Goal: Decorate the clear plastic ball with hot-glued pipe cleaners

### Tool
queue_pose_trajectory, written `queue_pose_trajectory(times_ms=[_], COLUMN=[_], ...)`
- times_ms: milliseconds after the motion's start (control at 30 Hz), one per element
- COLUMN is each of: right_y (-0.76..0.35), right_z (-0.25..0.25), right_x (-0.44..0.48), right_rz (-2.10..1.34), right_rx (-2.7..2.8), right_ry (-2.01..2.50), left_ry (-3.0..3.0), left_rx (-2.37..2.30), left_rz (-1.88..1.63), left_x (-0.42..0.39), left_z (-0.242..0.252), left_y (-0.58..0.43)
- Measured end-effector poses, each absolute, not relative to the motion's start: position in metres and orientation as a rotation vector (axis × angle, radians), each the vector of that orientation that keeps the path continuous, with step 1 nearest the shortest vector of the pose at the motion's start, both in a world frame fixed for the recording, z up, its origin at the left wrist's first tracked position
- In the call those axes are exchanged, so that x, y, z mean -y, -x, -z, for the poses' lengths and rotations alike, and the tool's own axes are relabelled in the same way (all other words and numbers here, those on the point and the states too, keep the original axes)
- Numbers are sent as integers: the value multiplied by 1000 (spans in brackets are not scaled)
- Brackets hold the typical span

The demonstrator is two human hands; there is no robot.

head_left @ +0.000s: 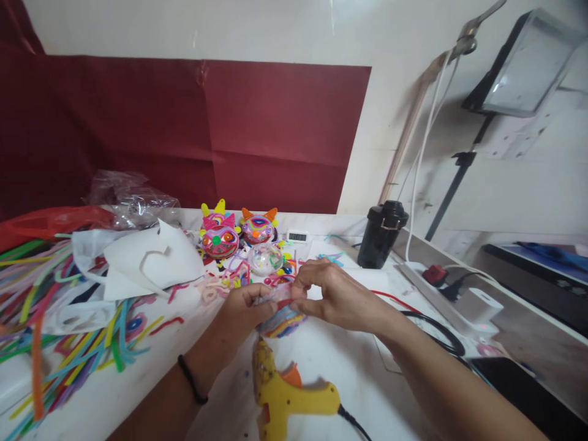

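Observation:
My left hand [243,309] and my right hand [333,294] meet above the white table [349,367], both pinched on a small round craft piece [281,320] wound with coloured pipe cleaners; a pinkish strip runs between my fingertips. A yellow glue gun [287,395] lies on the table just below my hands. Two finished colourful cat-like faces [220,236] [258,228] stand behind, with a clear plastic ball [265,258] in front of them.
Loose pipe cleaners [59,331] cover the left side, with white paper sheets [147,260] and plastic bags [128,199] behind. A black cup [381,234], a small digital timer [297,236], a power strip [441,282] with cables and a lamp stand sit at the right.

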State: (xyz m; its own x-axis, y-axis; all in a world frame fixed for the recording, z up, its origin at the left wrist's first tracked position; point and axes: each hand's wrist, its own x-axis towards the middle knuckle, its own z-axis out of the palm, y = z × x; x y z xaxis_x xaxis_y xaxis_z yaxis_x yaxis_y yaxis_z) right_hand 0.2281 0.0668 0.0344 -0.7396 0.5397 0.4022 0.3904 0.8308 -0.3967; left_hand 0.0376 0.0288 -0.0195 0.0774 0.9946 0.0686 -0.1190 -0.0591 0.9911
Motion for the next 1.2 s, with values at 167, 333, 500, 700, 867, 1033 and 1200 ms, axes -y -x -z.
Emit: queue_pose_trajectory(times_ms=[167,333,500,700,867,1033,1200], right_y=[-229,-230,-228,-226,-226,-228,-228], right_z=[-38,-38,-35,-34,-33,-33,-35], right_x=[-63,-60,-60,-57,-59,-61,-62], right_rz=[-426,-403,-281,-286,-276,-190,-62], right_rx=[2535,2591,2610,2562,2549,2573,2630], right_ry=[682,734,744,748,690,525,396], left_ry=[-1214,-1233,-1277,-1303,-1294,-1272,-1232], left_rx=[-1034,-1068,-1110,-1084,-1080,-1084,-1105], left_rz=[-1237,-1226,-1215,-1205,-1194,-1185,-1197], left_x=[-29,-29,-27,-27,-27,-27,-28], left_z=[20,17,14,15,16,14,19], left_y=[-38,-39,-40,-40,-39,-39,-37])
